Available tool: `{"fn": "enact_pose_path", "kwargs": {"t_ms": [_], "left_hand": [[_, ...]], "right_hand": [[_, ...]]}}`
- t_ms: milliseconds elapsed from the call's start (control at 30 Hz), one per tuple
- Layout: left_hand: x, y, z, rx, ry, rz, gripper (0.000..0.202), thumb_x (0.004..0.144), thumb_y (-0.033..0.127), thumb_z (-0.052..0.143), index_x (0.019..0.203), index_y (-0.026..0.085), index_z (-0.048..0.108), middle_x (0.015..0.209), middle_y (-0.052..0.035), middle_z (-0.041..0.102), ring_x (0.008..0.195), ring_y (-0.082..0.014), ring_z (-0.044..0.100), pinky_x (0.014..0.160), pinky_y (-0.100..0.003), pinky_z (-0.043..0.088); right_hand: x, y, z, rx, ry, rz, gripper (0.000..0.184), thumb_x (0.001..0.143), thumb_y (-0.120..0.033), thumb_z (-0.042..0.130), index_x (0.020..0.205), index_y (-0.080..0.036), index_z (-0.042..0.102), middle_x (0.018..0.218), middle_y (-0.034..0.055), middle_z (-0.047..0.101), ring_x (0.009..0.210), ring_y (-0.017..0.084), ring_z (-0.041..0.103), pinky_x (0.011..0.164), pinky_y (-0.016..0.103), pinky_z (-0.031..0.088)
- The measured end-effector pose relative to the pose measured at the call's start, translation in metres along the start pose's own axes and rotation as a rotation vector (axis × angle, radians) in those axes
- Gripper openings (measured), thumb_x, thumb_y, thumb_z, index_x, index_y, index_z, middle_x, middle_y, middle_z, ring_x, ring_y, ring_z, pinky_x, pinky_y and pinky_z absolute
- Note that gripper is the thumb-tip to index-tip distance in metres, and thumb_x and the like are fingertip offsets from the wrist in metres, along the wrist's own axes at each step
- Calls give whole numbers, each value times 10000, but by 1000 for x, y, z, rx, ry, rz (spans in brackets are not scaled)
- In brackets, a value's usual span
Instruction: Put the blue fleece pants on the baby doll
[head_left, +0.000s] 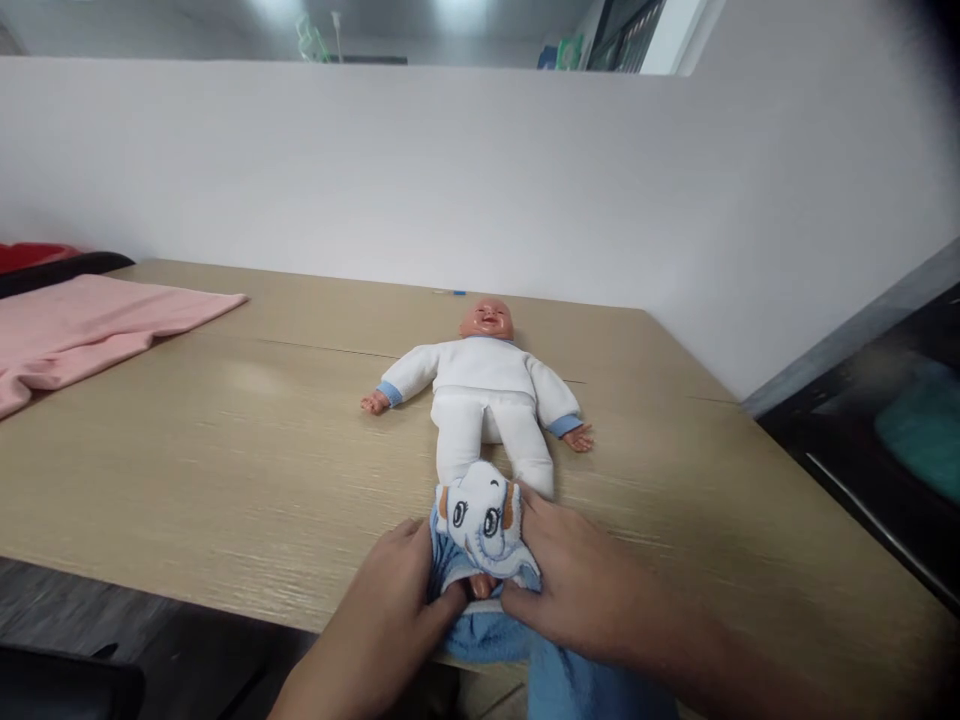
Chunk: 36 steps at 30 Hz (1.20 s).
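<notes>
A baby doll [484, 395] in a white suit with blue cuffs lies on its back on the wooden table [225, 440], head away from me. At its feet is a blue and white garment [480, 525] with an embroidered animal face. My left hand [390, 610] pinches the garment's left side, fingers closed on the cloth. Gripping the right side is my right hand [577, 585], fingers curled round the fabric. A doll foot shows between my thumbs.
A pink cloth [90, 325] lies on the far left of the table. A white partition wall [450, 180] runs behind the table. A dark surface [877, 430] sits at the right.
</notes>
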<state>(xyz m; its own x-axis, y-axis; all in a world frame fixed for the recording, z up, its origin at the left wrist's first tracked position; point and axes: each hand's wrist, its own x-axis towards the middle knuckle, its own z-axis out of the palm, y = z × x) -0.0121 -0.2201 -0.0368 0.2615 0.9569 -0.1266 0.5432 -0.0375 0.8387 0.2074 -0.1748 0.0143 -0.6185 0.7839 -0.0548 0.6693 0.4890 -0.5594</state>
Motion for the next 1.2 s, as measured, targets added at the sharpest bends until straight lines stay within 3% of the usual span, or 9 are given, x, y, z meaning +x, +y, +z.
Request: {"fn": "enact_pose_path", "kwargs": {"t_ms": [100,267,400,500,700,833,1000,1133,1200], "left_hand": [[-3,-5,6,-5,77,4,309,989,412,627,1220,211,662,1283,-147,706,1234,-380,590,1086,-536,446],[-5,-18,16,-204,173,16,381,960,321,669,1319,228,580,1290,-113,692,1206,-324,615,1046,-466,481],[2,-28,22,-489,292,83,427,937,275,719,1321,230,536,1285,-65,697,1232,-259,637,1069,-375,498],[10,-31,13,-493,313,132,461,941,249,717,1367,223,545,1305,-57,704,1261,-247,638,1093,-349,493],[29,-25,-41,-175,149,220,412,1006,310,676,1408,219,657,1526,-99,651,1449,-303,555,1223,-407,437],[51,-20,-79,-110,-22,327,400,1026,392,699,1401,256,711,1626,-91,587,1511,-300,521,1271,-411,412],[85,-17,-107,-160,-298,274,331,945,424,803,1166,180,771,1226,-72,777,1209,-271,684,1100,-387,545],[115,-26,-116,-249,-518,190,454,783,456,950,1044,147,745,987,-29,736,943,-209,677,844,-304,585],[127,-30,-119,-269,-551,206,464,780,512,945,931,143,708,866,4,665,833,-164,616,752,-259,529]], "right_hand": [[0,-1,1,3,-19,56,512,835,-173,671,1346,-148,679,1363,176,712,1273,374,674,1112,548,519],[2,2,3,215,48,39,505,752,-62,660,1230,-216,720,1265,71,777,1164,288,726,1038,430,549],[5,10,11,296,137,-24,315,797,-83,691,1088,-193,740,1136,59,809,1000,246,748,891,346,569],[11,14,13,355,208,-76,177,881,-154,702,1044,-196,755,1015,34,812,860,208,733,800,311,559],[34,28,-4,216,293,-183,51,879,-197,731,923,-176,717,952,74,784,854,238,716,787,343,549],[55,42,-13,165,295,-415,147,819,-164,759,962,-187,733,1160,111,764,1073,287,709,995,420,563],[71,50,-20,238,203,-435,302,820,-191,764,1121,-181,741,1084,73,761,1144,291,710,1107,450,544],[69,58,-25,374,86,-298,499,837,-279,813,1301,-146,688,1180,92,785,1090,273,739,1058,440,586],[64,65,-27,415,54,-218,587,835,-364,870,1341,-142,669,1251,120,775,1168,303,731,1098,475,574]]}}
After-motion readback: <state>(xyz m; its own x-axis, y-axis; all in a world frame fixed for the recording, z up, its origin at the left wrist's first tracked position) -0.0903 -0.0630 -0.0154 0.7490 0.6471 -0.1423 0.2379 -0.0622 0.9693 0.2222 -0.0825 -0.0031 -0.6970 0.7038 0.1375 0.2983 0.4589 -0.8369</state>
